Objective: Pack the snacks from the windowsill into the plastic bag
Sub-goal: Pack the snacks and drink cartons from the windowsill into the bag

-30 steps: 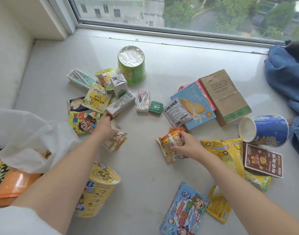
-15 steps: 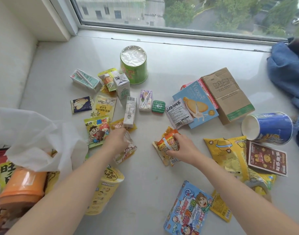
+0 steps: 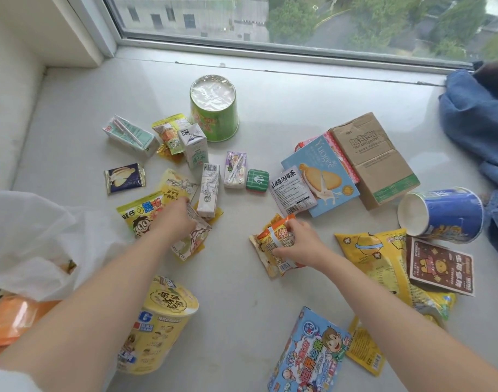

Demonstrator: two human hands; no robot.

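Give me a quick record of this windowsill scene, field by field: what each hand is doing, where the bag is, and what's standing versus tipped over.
left hand: left hand grips a pale packet
right hand: right hand grips an orange packet
bag: white plastic bag at the left edge, open side not clear
upright: green cup, yellow cup
tipped over: blue cup, mouth facing left
surface: windowsill

The pale windowsill carries scattered snack packets, drink cartons, tubs and boxes.
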